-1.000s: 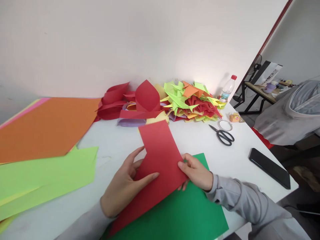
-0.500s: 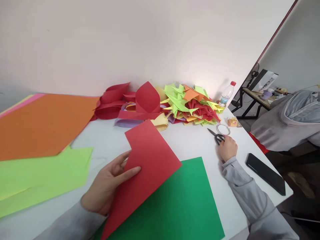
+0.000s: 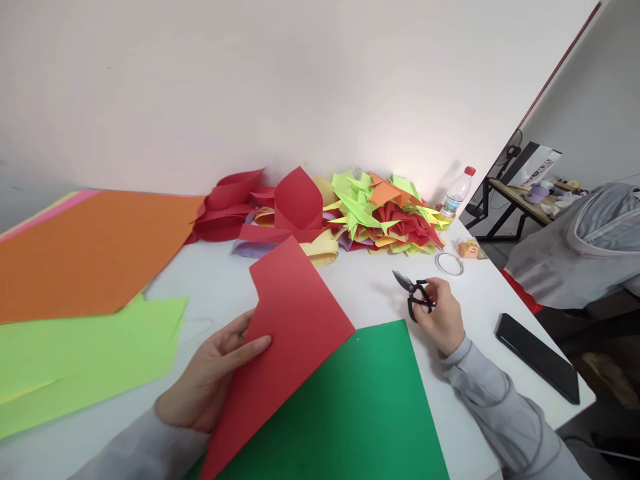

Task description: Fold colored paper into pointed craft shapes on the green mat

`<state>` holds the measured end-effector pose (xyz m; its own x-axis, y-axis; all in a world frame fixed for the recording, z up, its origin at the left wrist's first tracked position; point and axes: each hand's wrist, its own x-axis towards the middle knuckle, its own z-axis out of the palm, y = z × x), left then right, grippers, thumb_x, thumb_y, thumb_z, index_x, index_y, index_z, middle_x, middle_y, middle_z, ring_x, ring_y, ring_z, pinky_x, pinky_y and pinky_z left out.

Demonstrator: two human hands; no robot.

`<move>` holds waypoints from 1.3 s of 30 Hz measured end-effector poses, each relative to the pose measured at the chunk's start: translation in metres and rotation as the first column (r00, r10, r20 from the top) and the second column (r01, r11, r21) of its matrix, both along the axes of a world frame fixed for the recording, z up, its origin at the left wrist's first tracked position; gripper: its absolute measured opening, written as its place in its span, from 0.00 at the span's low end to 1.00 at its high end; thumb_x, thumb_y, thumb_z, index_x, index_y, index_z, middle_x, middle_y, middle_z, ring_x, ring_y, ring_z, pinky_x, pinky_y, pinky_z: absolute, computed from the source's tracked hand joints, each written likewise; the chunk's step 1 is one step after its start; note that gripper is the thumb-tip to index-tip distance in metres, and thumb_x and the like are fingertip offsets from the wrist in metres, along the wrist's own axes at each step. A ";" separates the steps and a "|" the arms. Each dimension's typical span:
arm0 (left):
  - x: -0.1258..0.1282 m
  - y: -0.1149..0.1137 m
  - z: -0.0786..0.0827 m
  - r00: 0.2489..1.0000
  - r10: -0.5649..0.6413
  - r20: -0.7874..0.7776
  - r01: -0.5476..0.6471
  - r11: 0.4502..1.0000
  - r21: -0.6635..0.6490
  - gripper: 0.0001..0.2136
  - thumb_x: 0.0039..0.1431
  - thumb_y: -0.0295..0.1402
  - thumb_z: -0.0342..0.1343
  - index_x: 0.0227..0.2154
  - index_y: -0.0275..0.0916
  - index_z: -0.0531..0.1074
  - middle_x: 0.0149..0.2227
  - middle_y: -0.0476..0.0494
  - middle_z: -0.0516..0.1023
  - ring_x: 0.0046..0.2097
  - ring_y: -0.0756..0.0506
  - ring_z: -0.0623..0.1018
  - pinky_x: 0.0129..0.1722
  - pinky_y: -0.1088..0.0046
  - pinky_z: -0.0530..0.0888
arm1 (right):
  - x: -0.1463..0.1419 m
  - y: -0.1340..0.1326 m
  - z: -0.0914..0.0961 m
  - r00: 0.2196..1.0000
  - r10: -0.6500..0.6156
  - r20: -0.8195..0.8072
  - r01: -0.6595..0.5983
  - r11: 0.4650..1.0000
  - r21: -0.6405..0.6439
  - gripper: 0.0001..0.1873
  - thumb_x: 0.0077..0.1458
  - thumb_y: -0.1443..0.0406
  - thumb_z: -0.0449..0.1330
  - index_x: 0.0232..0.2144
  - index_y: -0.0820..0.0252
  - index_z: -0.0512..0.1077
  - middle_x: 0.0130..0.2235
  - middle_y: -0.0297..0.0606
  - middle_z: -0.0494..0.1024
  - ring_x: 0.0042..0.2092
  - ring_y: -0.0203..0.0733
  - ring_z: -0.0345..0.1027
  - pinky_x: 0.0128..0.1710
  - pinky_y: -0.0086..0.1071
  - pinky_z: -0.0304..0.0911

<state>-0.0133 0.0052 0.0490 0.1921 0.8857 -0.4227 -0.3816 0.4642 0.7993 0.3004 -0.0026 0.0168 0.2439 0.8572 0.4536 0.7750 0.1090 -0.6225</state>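
My left hand grips a red paper sheet by its left edge, thumb on top, and holds it tilted above a green sheet that lies flat on the white table. My right hand is closed round the handles of small black scissors, lifted just off the table, blades pointing left towards the red sheet. A gap of bare table separates the scissors from the red paper.
A heap of folded paper shapes and red curled pieces lies by the wall. Orange and lime sheets lie left. A tape roll, bottle and black phone sit right. Another person in grey is beyond the table's right edge.
My right hand let go of the red sheet, reached right to the scissors, picked them up and brought them back leftward. My left hand kept the red sheet, shifting it slightly left.
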 end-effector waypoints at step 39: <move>0.000 0.001 0.001 0.999 0.043 0.018 -0.043 0.999 -0.014 0.39 0.32 0.35 0.73 0.53 0.45 0.68 0.40 0.45 0.83 0.30 0.40 0.83 0.30 0.72 0.82 | -0.040 -0.021 -0.005 -0.152 0.129 -0.980 -0.834 0.516 0.197 0.40 0.49 0.36 0.51 0.53 0.56 0.64 0.35 0.35 0.69 0.25 0.34 0.59 0.20 0.29 0.54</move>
<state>-0.0129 0.0060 0.0500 0.1617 0.8873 -0.4319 -0.4156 0.4582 0.7857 0.2604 -0.0233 0.0115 -0.5110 0.8577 -0.0573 -0.5388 -0.3715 -0.7561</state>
